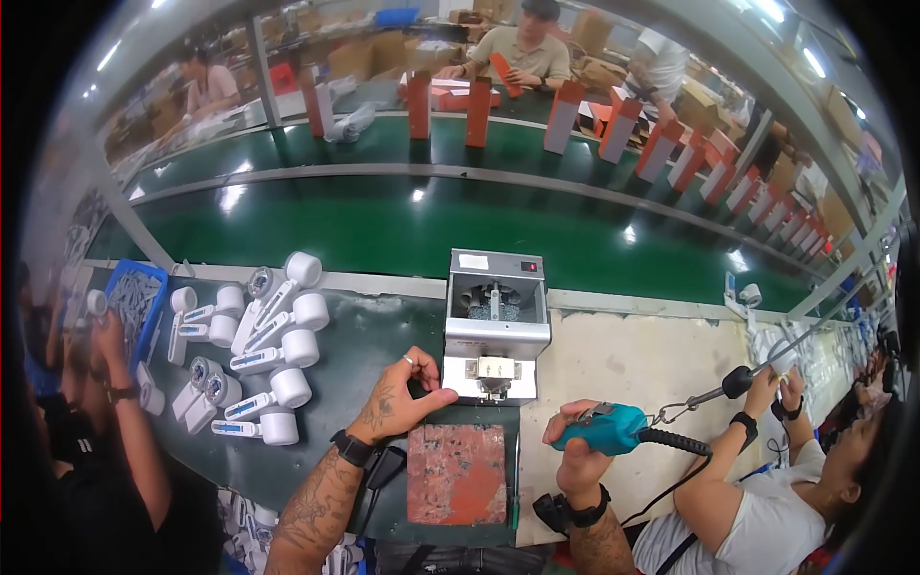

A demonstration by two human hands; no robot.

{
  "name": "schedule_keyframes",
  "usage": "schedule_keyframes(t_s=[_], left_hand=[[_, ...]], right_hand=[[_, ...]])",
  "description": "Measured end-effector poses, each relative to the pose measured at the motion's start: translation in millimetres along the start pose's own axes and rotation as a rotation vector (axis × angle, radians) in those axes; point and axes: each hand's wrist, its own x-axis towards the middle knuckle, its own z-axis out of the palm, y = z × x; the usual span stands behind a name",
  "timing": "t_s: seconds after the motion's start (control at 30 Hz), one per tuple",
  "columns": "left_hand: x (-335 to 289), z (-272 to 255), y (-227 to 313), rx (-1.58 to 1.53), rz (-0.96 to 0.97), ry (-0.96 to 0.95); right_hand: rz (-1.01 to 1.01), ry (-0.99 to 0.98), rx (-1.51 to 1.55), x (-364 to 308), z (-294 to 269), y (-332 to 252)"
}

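Observation:
My right hand (pixel 583 450) is closed around a teal electric screwdriver (pixel 613 428), held over the beige board. A coiled black cord and a metal hook join the tool to an overhead line. My left hand (pixel 398 395) rests at the lower left side of a grey screw feeder (pixel 498 331), thumb and fingers apart around a dark gap. Whether a small black part sits in that gap is unclear. Loose screws lie in the feeder's tray. Just in front of the feeder is a worn red square block (pixel 456 475).
White round-headed handheld devices (pixel 278 383) cluster on the left mat, near a blue bin (pixel 144 307) of grey parts. A green conveyor (pixel 335 220) runs behind. Orange-and-white boxes (pixel 565 115) stand beyond it. Co-workers sit close on both sides; others work across the line.

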Motion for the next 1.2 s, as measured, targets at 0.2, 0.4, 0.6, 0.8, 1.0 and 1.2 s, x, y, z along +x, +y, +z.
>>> schedule_keyframes(t_s=[0.2,0.4,0.6,0.8,1.0,1.2], left_hand=[[1.7,1.2,5.9,0.026,-0.020,0.013],[1.9,1.0,1.2,0.013,-0.004,0.035],[0.9,-0.2,12.0,0.054,-0.024,0.010],[1.5,0.0,17.2,0.098,0.018,0.024],[-0.6,1.3,19.3,0.086,-0.055,0.001],[0.9,-1.6,14.4,0.026,-0.091,-0.005]], right_hand=[[0.002,-0.001,0.004,0.3,-0.2,-0.5],[-0.006,-0.004,0.005,0.3,0.2,0.4],[-0.009,-0.007,-0.011,1.5,-1.8,1.0],[-0.003,-0.067,0.067,-1.2,-9.0,4.7],[-0.010,-0.074,0.092,-3.4,-11.8,4.6],[-0.017,-0.078,0.075,0.0,-10.0,6.9]])
